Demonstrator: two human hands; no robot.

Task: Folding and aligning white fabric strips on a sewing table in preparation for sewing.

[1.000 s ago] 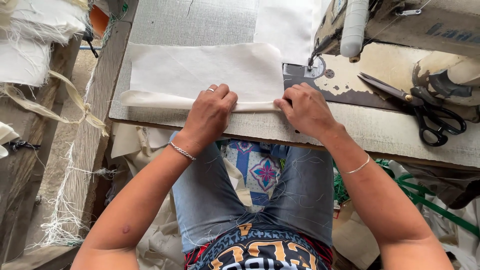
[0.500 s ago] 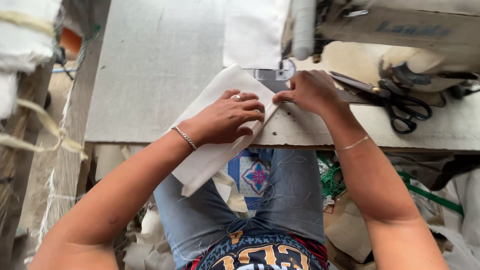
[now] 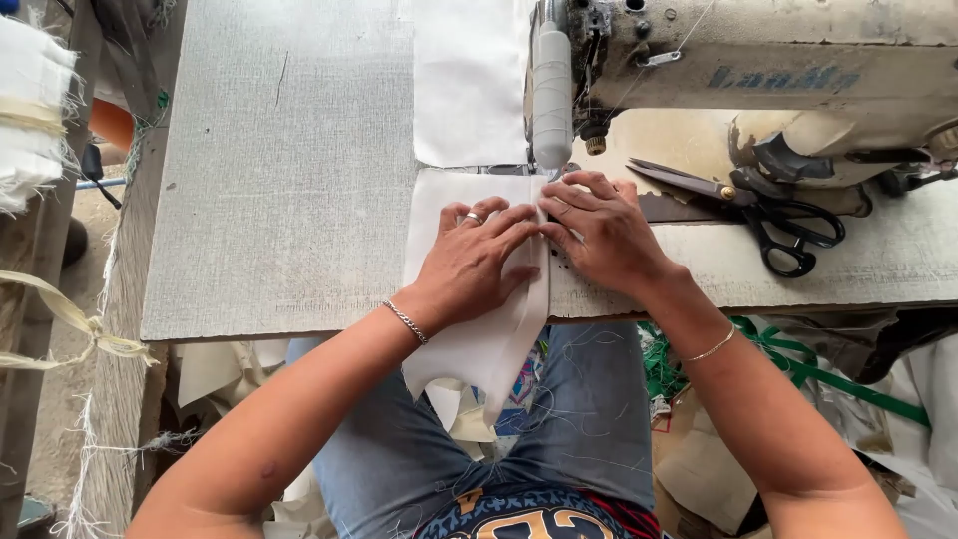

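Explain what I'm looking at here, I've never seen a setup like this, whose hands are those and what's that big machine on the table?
The picture comes from a camera worn on a person's head, looking down, so the two bare hands are that person's own, with their lap in jeans below the table edge. The large cream-coloured machine at the top right is a sewing machine standing on a grey worktable. A piece of white fabric lies on the table under the machine's needle end and hangs over the near edge. The left hand lies flat on the fabric, pressing it down; it wears a ring and a chain bracelet. The right hand presses beside it, along the fabric's folded edge, fingertips close to the needle. Neither hand grips anything; both rest flat. Black-handled scissors lie on the table to the right. Another white piece lies behind the needle.
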